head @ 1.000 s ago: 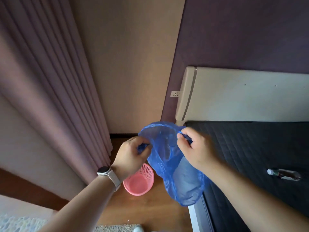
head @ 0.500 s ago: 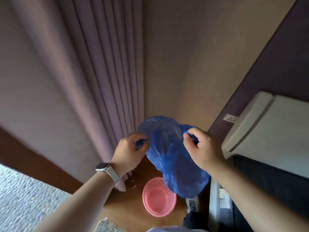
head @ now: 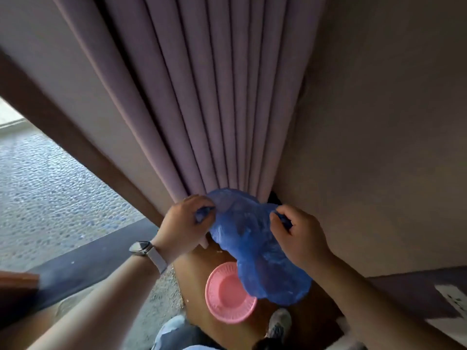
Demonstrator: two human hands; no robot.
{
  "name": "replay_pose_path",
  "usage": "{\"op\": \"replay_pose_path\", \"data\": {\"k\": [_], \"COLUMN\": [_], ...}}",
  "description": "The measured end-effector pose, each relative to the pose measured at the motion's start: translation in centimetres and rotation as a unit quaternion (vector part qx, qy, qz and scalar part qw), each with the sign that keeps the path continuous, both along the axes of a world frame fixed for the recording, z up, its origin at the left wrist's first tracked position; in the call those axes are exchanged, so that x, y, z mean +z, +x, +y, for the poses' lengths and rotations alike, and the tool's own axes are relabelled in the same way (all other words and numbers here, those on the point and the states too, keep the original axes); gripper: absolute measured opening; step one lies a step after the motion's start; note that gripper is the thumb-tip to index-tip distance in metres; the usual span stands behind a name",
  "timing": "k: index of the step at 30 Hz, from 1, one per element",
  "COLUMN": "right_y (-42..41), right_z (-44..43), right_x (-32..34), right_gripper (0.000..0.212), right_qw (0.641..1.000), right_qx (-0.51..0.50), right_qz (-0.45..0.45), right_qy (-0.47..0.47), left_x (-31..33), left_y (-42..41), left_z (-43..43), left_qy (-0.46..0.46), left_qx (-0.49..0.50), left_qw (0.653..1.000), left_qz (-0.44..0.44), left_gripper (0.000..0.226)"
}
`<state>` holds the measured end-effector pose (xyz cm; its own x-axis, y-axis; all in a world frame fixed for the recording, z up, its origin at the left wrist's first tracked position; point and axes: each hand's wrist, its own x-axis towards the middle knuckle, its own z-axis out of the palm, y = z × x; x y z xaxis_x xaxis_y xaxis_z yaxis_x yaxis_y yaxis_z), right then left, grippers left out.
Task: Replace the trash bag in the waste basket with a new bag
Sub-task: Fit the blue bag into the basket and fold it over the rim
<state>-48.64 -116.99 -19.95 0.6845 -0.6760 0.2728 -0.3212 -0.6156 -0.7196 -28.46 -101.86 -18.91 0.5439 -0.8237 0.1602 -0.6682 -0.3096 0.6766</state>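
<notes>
A thin blue trash bag [head: 255, 251] hangs in the air between my hands, its mouth held apart and its body billowing downward. My left hand [head: 185, 223], with a watch on the wrist, pinches the bag's left rim. My right hand [head: 299, 236] pinches the right rim. Below the bag a pink mesh waste basket [head: 227, 296] stands on the wooden floor, with no bag visible inside it. The bag's lower end overlaps the basket's right rim in the view.
A pleated mauve curtain [head: 214, 97] hangs straight ahead, with a beige wall [head: 379, 122] to its right. A pebbled grey mat [head: 50, 193] lies at the left. My shoe [head: 279, 322] stands beside the basket. A wall socket [head: 454, 299] shows at the far right.
The view has swung left and down: the bed and headboard have left the frame, and the curtain now fills the top. The basket sits closer beneath the bag. Both hands keep their grip.
</notes>
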Motion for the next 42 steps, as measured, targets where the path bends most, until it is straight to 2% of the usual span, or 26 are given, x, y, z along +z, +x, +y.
{"op": "replay_pose_path", "data": {"k": [5,10,14,19,22,25,28,32,36,42], "right_y": [0.7,1.0,1.2,1.7,1.9,1.4,1.4,1.9,1.2,-2.6], "right_z": [-2.0,-1.1,0.7,3.3,4.7,6.4,7.6,8.7,10.0,11.4], "right_x": [-1.9,-2.7,-3.7,-5.4,-8.0,-12.2,-17.2,-24.1,-31.2,-41.5], "right_gripper": [0.022,0.024,0.027,0.032,0.029,0.027,0.027,0.032,0.021,0.018], "right_qw": [0.997,0.995,0.994,0.994,0.993,0.989,0.982,0.974,0.968,0.965], "right_qx": [0.065,0.090,0.097,0.089,0.070,0.078,0.117,0.127,0.110,0.122], "right_qz": [0.012,-0.006,0.012,0.024,0.023,0.063,0.100,0.110,0.113,0.127], "right_qy": [0.031,0.038,0.046,0.053,0.089,0.106,0.105,0.154,0.193,0.196], "left_x": [-0.6,-1.0,-2.4,-5.7,-8.8,-13.1,-18.0,-25.4,-32.7,-41.8], "left_y": [-1.7,-3.2,-3.6,-3.2,-2.8,-3.4,-4.6,-6.7,-8.9,-11.9], "left_z": [2.5,4.2,6.0,8.7,10.1,11.5,12.3,13.8,14.9,16.0], "left_qy": [0.057,0.063,0.045,0.015,0.004,-0.015,-0.014,0.015,0.039,0.032], "left_qx": [0.046,0.098,0.115,0.132,0.151,0.214,0.251,0.292,0.313,0.305], "left_qw": [0.995,0.993,0.992,0.991,0.988,0.972,0.960,0.942,0.929,0.929], "left_qz": [-0.062,-0.027,-0.016,0.019,0.044,0.095,0.123,0.164,0.195,0.207], "left_gripper": [0.017,0.019,0.010,0.008,0.015,0.019,0.010,0.004,0.003,0.007]}}
